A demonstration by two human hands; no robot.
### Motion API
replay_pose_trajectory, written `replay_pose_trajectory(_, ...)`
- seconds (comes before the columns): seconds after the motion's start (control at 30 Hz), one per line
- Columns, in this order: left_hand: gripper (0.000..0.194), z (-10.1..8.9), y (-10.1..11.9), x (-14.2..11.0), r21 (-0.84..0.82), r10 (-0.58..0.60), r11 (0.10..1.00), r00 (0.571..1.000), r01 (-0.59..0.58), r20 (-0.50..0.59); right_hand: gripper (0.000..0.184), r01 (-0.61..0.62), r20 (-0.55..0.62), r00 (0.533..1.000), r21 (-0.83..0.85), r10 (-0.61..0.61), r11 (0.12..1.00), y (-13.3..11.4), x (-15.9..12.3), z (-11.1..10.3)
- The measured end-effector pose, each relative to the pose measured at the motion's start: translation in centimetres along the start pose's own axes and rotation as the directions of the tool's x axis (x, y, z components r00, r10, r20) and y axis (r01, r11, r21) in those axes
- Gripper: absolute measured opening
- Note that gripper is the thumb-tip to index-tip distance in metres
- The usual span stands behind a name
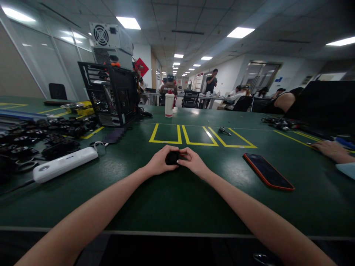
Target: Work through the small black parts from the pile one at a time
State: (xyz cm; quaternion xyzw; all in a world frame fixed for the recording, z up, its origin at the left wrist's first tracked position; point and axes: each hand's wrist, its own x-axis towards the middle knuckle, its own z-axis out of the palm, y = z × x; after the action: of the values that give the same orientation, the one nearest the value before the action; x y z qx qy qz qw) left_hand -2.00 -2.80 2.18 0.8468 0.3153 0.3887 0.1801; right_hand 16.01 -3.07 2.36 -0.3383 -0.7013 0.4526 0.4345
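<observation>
A small black object [172, 158] with a rounded outline is held between my two hands near the middle of the green table [177, 199]. My left hand [161, 161] curves round its left side, thumb below and fingers above. From the right, my right hand [192, 162] grips its edge between thumb and fingers. A thin reddish bit shows by the right fingers. What kind of thing the black object is, I cannot tell, as the fingers hide much of it.
An orange-cased phone [268, 171] lies at right, near another person's hand [331, 150]. A white power strip [66, 164], black fans [30, 136] and an opened computer case [111, 94] occupy the left. Beyond stand a white cup [169, 105] and yellow-taped rectangles [166, 142], one with a small metallic part [224, 130].
</observation>
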Motion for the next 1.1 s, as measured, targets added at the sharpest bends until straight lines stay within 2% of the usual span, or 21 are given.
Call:
replay_pose_trajectory(0.23,0.057,-0.03,-0.02,0.06,0.003,-0.001,1.0,1.0,0.001,0.003,0.019,0.004,-0.048,0.999,-0.011,-0.005,1.0,0.22,0.1,0.34)
replay_pose_trajectory(0.4,0.056,0.02,-0.02,0.05,-0.005,-0.006,1.0,1.0,0.006,0.001,0.031,-0.079,-0.084,0.994,-0.034,0.076,0.996,0.47,0.31,0.23)
replay_pose_trajectory(0.63,0.054,0.09,-0.06,0.01,-0.009,0.0,1.0,1.0,0.0,-0.011,0.032,0.0,0.022,1.0,0.033,-0.001,0.999,0.47,0.05,0.07)
replay_pose_trajectory(0.87,0.058,-0.09,0.17,0.07,0.005,-0.007,1.0,1.0,0.007,0.001,0.017,0.007,-0.056,0.998,0.014,-0.006,1.0,0.1,0.11,0.49)
replay_pose_trajectory(1.0,0.057,-0.05,0.12,0.09,0.001,-0.013,1.0,1.0,0.013,0.0,0.027,-0.048,-0.109,0.993,0.005,0.048,0.999,0.12,0.29,0.49)
replay_pose_trajectory(1.1,0.057,-0.01,0.05,0.07,0.003,-0.017,1.0,1.0,0.017,0.005,0.029,-0.068,-0.061,0.996,0.022,0.069,0.997,0.29,0.29,0.32)
